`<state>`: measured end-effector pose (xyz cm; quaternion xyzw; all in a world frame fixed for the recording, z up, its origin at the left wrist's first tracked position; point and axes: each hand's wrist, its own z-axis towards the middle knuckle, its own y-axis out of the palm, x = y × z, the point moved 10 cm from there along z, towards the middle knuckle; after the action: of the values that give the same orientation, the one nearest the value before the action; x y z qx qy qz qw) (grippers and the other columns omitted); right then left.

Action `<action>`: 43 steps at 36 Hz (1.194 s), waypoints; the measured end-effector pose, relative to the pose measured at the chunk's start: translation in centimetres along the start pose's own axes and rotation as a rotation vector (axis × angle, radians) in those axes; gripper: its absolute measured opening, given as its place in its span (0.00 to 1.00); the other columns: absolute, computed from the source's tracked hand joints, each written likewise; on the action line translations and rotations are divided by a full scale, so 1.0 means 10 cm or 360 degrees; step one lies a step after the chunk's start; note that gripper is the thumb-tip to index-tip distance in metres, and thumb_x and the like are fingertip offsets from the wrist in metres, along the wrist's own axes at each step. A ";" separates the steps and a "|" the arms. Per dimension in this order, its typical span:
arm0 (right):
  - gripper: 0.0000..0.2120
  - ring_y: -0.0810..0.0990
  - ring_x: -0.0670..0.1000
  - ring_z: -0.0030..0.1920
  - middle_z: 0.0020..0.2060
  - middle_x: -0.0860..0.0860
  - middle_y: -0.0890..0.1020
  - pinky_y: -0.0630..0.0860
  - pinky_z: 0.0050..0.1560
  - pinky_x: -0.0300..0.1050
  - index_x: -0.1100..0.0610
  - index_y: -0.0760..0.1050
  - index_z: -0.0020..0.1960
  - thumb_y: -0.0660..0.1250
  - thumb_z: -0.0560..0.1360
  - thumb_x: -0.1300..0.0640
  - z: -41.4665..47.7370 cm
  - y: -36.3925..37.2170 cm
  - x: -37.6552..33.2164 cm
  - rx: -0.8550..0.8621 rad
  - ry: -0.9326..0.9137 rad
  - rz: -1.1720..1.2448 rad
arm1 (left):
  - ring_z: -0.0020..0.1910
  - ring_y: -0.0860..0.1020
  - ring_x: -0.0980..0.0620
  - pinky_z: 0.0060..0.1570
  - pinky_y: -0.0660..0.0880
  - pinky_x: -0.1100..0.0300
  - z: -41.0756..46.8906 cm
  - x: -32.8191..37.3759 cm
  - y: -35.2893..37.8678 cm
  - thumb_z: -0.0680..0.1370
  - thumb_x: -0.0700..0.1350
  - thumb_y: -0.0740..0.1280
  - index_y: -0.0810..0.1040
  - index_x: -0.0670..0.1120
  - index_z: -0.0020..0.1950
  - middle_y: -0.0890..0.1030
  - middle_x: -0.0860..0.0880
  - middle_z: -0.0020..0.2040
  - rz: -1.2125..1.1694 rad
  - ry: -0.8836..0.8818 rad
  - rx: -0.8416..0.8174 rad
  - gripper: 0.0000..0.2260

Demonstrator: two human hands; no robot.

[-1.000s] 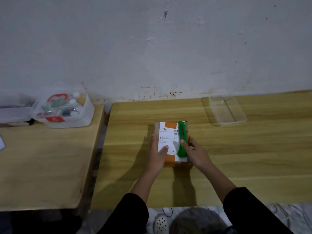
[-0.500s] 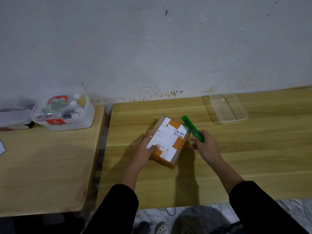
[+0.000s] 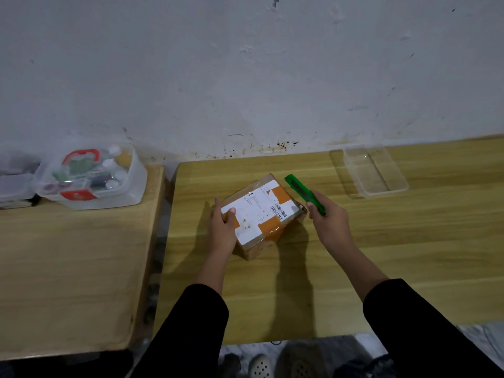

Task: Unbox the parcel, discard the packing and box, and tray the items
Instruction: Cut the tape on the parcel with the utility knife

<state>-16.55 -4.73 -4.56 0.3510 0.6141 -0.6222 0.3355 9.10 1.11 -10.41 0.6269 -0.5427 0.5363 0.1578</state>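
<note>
A small cardboard parcel (image 3: 261, 214) with a white label and orange tape lies turned at an angle on the right wooden table (image 3: 354, 268). My left hand (image 3: 222, 227) grips its left end, thumb on the label. My right hand (image 3: 331, 223) is closed around a green utility knife (image 3: 304, 193), held just off the parcel's right corner with its tip pointing up and left. I cannot see a blade. A clear plastic tray (image 3: 368, 173) stands empty at the back right of the table.
A second wooden table (image 3: 68, 268) stands to the left across a narrow gap. On it sit a clear lidded box (image 3: 90, 178) of small sewing items and another container (image 3: 13, 184) at the far left. A white wall runs behind both tables.
The parcel has been rotated from square to diagonal under my left hand. My right hand has lifted the knife off the parcel top and moved it to the right corner.
</note>
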 end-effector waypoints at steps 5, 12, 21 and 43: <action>0.18 0.76 0.45 0.34 0.45 0.58 0.83 0.68 0.29 0.22 0.58 0.72 0.66 0.64 0.76 0.58 0.01 0.04 0.01 0.0030 0.0039 -0.0028 | 0.57 0.77 0.47 0.32 0.72 0.64 0.01 -0.04 0.02 0.82 0.49 0.56 0.50 0.54 0.77 0.68 0.45 0.70 -0.0046 0.0012 0.0006 0.25; 0.15 0.81 0.52 0.28 0.36 0.57 0.84 0.80 0.31 0.47 0.56 0.76 0.60 0.66 0.74 0.58 0.02 0.12 0.08 -0.0131 0.0173 -0.0063 | 0.54 0.78 0.48 0.29 0.72 0.65 0.05 -0.08 0.05 0.82 0.49 0.56 0.50 0.55 0.77 0.68 0.45 0.70 -0.0070 -0.0017 -0.0036 0.25; 0.05 0.77 0.50 0.28 0.42 0.60 0.81 0.74 0.28 0.44 0.60 0.67 0.46 0.62 0.73 0.67 0.07 0.25 0.06 -0.0488 0.0288 0.0024 | 0.55 0.78 0.46 0.30 0.72 0.64 0.09 -0.10 0.08 0.82 0.50 0.54 0.48 0.56 0.77 0.67 0.44 0.70 -0.0026 -0.0003 -0.0033 0.24; 0.25 0.71 0.47 0.32 0.45 0.53 0.77 0.70 0.28 0.35 0.53 0.57 0.74 0.54 0.79 0.67 0.17 0.29 0.12 -0.0457 0.0411 0.0522 | 0.47 0.76 0.51 0.29 0.69 0.64 0.27 -0.06 0.13 0.83 0.49 0.50 0.49 0.56 0.77 0.65 0.45 0.73 0.0098 0.0067 -0.0059 0.22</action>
<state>-14.78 -6.50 -7.08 0.4714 0.6687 -0.4158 0.3972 9.46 -1.19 -12.41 0.5955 -0.5681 0.5438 0.1640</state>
